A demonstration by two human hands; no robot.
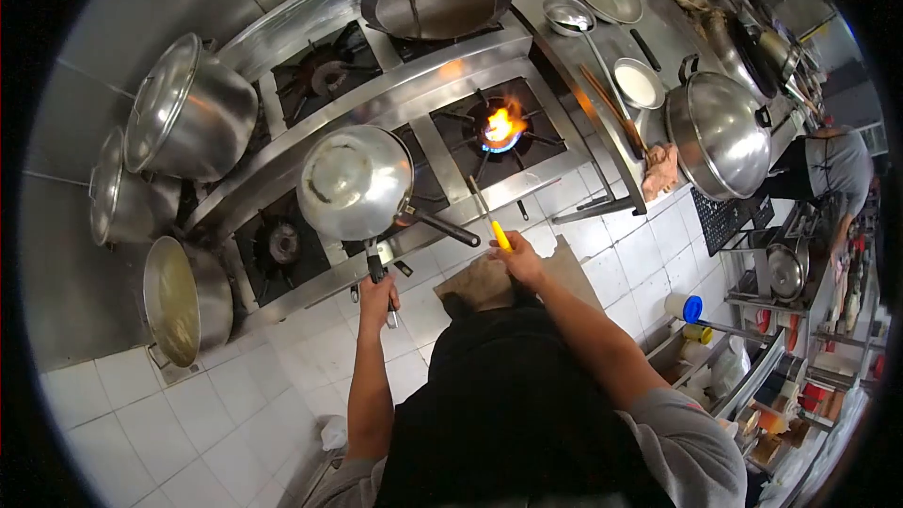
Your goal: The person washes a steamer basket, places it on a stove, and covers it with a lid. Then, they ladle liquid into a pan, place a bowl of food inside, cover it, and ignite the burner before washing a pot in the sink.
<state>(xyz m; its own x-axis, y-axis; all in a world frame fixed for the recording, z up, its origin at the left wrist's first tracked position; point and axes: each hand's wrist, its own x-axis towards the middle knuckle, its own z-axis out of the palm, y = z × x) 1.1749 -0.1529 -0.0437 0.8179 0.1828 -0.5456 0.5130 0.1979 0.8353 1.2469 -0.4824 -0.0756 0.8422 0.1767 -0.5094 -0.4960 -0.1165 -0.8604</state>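
Observation:
My left hand (378, 301) is closed around the black handle of a silver rounded pan (353, 183), its domed side facing up over the front middle burner. A second black handle (442, 224) sticks out from beneath its right side. My right hand (517, 259) is wrapped round the yellow handle of a slim metal-shafted tool (499, 233), whose tip points toward the stove's front edge. Beyond that tip, a lit burner (501, 127) sends up orange and blue flames.
Large stockpots (193, 113) line the left side, with an open pot of liquid (188, 301) nearest me. A wide wok (437, 0) sits at the back. On the right counter are a ladle (568, 14), a white-filled bowl (639, 85) and a domed pot (720, 136). Another person (832, 169) stands far right.

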